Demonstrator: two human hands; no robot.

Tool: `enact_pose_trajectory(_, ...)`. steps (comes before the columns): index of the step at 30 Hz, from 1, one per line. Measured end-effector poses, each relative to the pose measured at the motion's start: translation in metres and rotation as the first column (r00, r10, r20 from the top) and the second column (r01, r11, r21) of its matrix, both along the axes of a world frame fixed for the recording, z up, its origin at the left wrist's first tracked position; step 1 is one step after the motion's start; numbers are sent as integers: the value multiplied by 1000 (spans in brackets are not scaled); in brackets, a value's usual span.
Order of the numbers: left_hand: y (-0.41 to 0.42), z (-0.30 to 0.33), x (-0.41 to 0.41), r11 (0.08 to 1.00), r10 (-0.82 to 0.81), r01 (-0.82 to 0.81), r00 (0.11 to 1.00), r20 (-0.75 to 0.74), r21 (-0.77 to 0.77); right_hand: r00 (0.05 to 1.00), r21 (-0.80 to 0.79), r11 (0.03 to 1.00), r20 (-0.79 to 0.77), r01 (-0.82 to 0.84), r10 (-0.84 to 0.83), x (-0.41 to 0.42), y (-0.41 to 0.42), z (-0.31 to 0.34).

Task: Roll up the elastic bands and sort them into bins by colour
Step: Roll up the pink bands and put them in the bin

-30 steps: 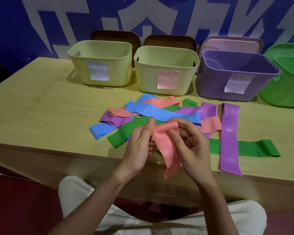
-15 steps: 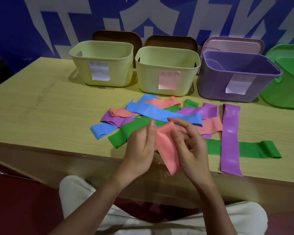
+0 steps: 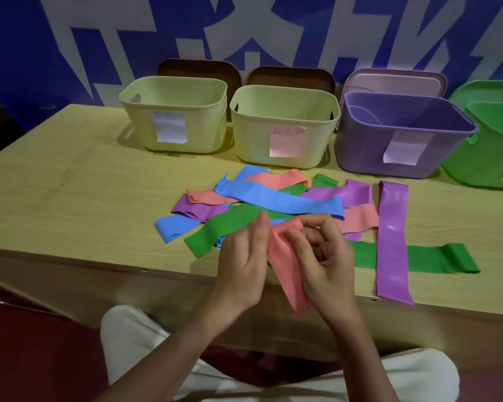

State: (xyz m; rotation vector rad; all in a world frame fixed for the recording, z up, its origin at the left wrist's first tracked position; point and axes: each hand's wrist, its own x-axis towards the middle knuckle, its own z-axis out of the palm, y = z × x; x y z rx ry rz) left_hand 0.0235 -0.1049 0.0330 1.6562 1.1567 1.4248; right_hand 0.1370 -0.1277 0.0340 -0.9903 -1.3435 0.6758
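Note:
A pink elastic band (image 3: pixel 285 265) hangs between my hands over the table's front edge, its lower end dangling below the edge. My left hand (image 3: pixel 244 262) pinches its top left side, thumb up. My right hand (image 3: pixel 323 256) curls its fingers round the band's top, which is folded over. Behind them lies a pile of flat bands: blue (image 3: pixel 273 197), green (image 3: pixel 230 227), purple (image 3: pixel 340 194) and pink (image 3: pixel 360 219). A long purple band (image 3: pixel 392 242) crosses a long green band (image 3: pixel 445 258) at the right.
Four bins stand in a row at the back of the wooden table (image 3: pixel 70 198): two pale yellow-green bins (image 3: pixel 174 114) (image 3: pixel 282 123), a purple bin (image 3: pixel 401 134) and a green bin (image 3: pixel 494 134) cut off at the right edge. Lids lean behind them. My knees are below the table.
The pink band's hanging tail has shortened as its top end got folded over. My right fingers have curled in more tightly; both hands stay at the same spot.

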Motion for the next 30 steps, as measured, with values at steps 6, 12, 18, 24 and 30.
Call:
enact_pose_trajectory(6, 0, -3, 3, 1000, 27, -27, 999, 29, 12, 1000, -19, 1000, -16, -22, 22, 0, -3, -2)
enact_pose_trajectory(12, -3, 11, 3, 978, 22, 13, 985, 169, -208, 997, -8, 998, 27, -68, 68, 7, -2, -3)
enact_pose_trajectory(18, 0, 11, 3, 947, 33, 45, 971, 236, -318, 999, -52, 998, -12, -42, 42, 2, -2, 1)
enact_pose_trajectory(24, -1, 1, -2, 1000, 13, -14, 999, -33, -12, 999, -58, 998, -22, -38, 37, 4, 0, 2)
enact_pose_trajectory(30, 0, -3, 1, 991, 133, -133, 991, 1, 7, 992, -67, 990, 14, -120, 121, 2, -2, 0)
